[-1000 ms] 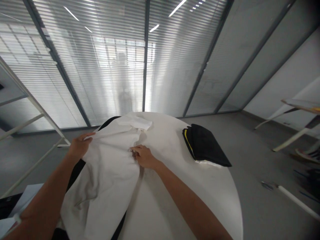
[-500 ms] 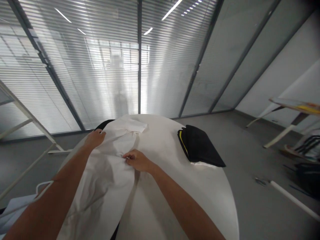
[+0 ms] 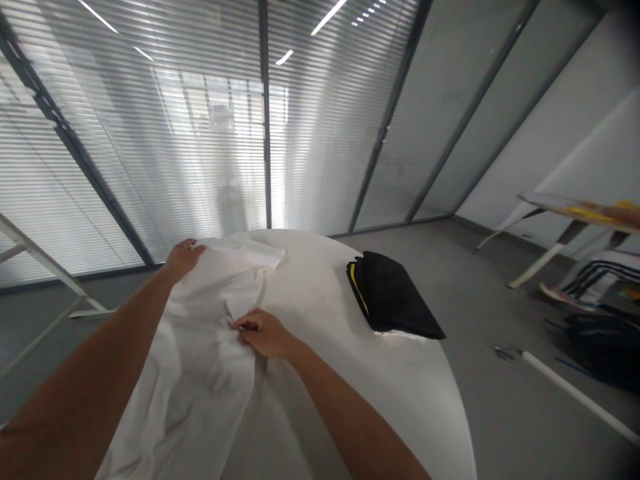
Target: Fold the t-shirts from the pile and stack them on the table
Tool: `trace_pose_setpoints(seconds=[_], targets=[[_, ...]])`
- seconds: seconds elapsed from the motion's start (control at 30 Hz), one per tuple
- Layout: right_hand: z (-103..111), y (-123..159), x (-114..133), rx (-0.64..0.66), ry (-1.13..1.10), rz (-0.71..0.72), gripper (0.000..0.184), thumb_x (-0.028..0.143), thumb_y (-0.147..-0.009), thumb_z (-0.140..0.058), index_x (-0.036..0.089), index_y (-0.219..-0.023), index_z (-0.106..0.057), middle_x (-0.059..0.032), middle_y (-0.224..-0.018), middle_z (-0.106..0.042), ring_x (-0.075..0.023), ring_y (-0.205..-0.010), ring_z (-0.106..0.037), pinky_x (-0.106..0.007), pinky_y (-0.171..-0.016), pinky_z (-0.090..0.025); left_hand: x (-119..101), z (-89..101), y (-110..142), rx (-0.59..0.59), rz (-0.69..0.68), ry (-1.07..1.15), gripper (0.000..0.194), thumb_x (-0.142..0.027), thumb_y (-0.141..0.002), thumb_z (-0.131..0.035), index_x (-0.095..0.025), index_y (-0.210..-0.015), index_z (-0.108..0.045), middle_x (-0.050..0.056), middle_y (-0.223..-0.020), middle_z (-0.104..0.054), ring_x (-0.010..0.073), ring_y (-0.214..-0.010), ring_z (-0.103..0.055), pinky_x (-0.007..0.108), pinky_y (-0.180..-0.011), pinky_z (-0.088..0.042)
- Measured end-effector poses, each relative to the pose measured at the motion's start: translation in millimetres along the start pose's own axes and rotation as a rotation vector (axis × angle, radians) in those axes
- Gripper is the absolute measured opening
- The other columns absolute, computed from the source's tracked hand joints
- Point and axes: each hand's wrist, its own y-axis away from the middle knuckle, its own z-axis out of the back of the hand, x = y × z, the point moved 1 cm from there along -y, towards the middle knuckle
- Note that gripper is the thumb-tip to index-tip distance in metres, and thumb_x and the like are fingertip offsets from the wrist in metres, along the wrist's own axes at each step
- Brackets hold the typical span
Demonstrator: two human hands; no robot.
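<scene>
The white garment (image 3: 200, 360) lay loose and creased over the left part of the round white table (image 3: 320, 277), running from about seven o'clock up to nearly twelve, as the person faced it; its near part ran toward the person, between the two forearms. The left hand (image 3: 184, 260) had its fingers closed on the garment's far left corner, at about eleven o'clock; the right hand (image 3: 264, 333), nearer the middle, pinched a gathered bit of its right edge between thumb and fingers, and small folds drew in toward that grip; what lay beneath those fingertips seemed to be cloth only, though the view was too soft to be sure.

At two o'clock on the table, well apart from both hands, sat a folded black bundle (image 3: 400, 297), with a yellow strip (image 3: 359, 288) along its left side and a white edge (image 3: 400, 335) underneath; beyond the table, a white pole (image 3: 575, 391) lay on the grey floor (image 3: 450, 267) at three o'clock, and slatted blinds (image 3: 210, 173) stood behind glass at twelve.
</scene>
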Motion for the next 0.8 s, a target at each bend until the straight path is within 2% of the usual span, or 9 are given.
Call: trace_pose_setpoints(seconds=[0.1, 0.17, 0.3, 0.37, 0.47, 0.53, 0.6, 0.7, 0.8], targets=[[1, 0, 2, -0.006, 0.036, 0.023, 0.036, 0.01, -0.08, -0.057, 0.027, -0.108, -0.073, -0.0014, -0.101, -0.064, -0.0122, -0.088, -0.061, -0.024, -0.083, -0.046, 4, 14.7, 9, -0.116, -0.028, 0.113, 0.055, -0.054, -0.094, -0.03, -0.016, -0.128, -0.051, 0.002, -0.106, -0.064, 0.0142, -0.088, -0.06, 0.024, -0.074, -0.048], [2, 1, 4, -0.018, 0.058, 0.032, 0.037, 0.01, -0.08, -0.056, 0.027, -0.108, -0.073, -0.0014, -0.101, -0.064, -0.0115, -0.087, -0.06, -0.023, -0.084, -0.045, 14, 20.0, 15, -0.191, 0.01, 0.137, 0.053, -0.052, -0.097, -0.027, -0.016, -0.132, -0.046, 0.002, -0.116, -0.059, 0.0156, -0.098, -0.058, 0.025, -0.081, -0.047], [3, 3, 6, -0.012, 0.08, 0.028, 0.038, 0.009, -0.081, -0.054, 0.028, -0.109, -0.072, -0.001, -0.101, -0.064, -0.0116, -0.087, -0.059, -0.023, -0.083, -0.045, 37, 15.0, 29, -0.163, 0.202, 0.076, 0.05, -0.037, -0.094, -0.04, -0.004, -0.132, -0.041, 0.016, -0.118, -0.058, 0.0302, -0.107, -0.056, 0.039, -0.087, -0.045], [3, 2, 6, 0.001, 0.096, 0.033, 0.039, 0.01, -0.081, -0.054, 0.028, -0.111, -0.072, -0.001, -0.1, -0.064, -0.0123, -0.089, -0.059, -0.023, -0.083, -0.045, 39, 8.0, 39, -0.152, 0.243, 0.022, 0.054, -0.029, -0.089, -0.046, 0.0, -0.134, -0.039, 0.023, -0.121, -0.055, 0.0375, -0.113, -0.052, 0.046, -0.091, -0.042], [6, 1, 5, 0.033, 0.133, 0.055, 0.036, 0.014, -0.083, -0.055, 0.025, -0.115, -0.07, -0.0019, -0.1, -0.067, -0.0131, -0.088, -0.061, -0.023, -0.081, -0.045, 25, -3.9, 59, -0.212, 0.101, -0.158, 0.054, -0.026, -0.087, -0.048, -0.008, -0.137, -0.042, 0.023, -0.132, -0.049, 0.0416, -0.123, -0.043, 0.052, -0.098, -0.036], [11, 3, 7, 0.094, 0.163, 0.078, 0.036, 0.018, -0.086, -0.055, 0.023, -0.119, -0.068, -0.002, -0.098, -0.069, -0.014, -0.088, -0.062, -0.024, -0.081, -0.046, 8, -12.9, 76, -0.249, -0.054, -0.256, 0.047, -0.026, -0.087, -0.046, -0.015, -0.132, -0.053, 0.019, -0.132, -0.05, 0.0391, -0.125, -0.041, 0.052, -0.101, -0.033], [22, 8, 14, 0.177, 0.211, 0.109, 0.035, 0.02, -0.088, -0.054, 0.023, -0.122, -0.066, -0.0019, -0.1, -0.071, -0.0156, -0.091, -0.063, -0.025, -0.083, -0.046, -9, -22.5, 93, -0.215, -0.163, -0.294, 0.042, -0.026, -0.086, -0.047, -0.019, -0.124, -0.061, 0.016, -0.131, -0.051, 0.0363, -0.125, -0.041, 0.051, -0.103, -0.032], [52, 25, 28, 0.253, 0.361, 0.117, 0.033, 0.023, -0.092, -0.05, 0.022, -0.121, -0.065, -0.0048, -0.113, -0.07, -0.0186, -0.102, -0.063, -0.029, -0.09, -0.045, -27, -34.1, 120, -0.089, -0.237, -0.325, 0.037, -0.029, -0.086, -0.045, -0.021, -0.116, -0.066, 0.014, -0.122, -0.057, 0.0336, -0.118, -0.047, 0.048, -0.1, -0.036], [96, 49, 37, 0.147, 0.524, -0.062, 0.037, 0.031, -0.095, -0.046, 0.018, -0.126, -0.063, -0.0098, -0.12, -0.068, -0.0217, -0.108, -0.062, -0.031, -0.096, -0.043, -34, -38.3, 142, -0.007, -0.311, -0.355, 0.035, -0.029, -0.087, -0.043, -0.022, -0.111, -0.068, 0.013, -0.114, -0.061, 0.0315, -0.111, -0.052, 0.045, -0.096, -0.039]])
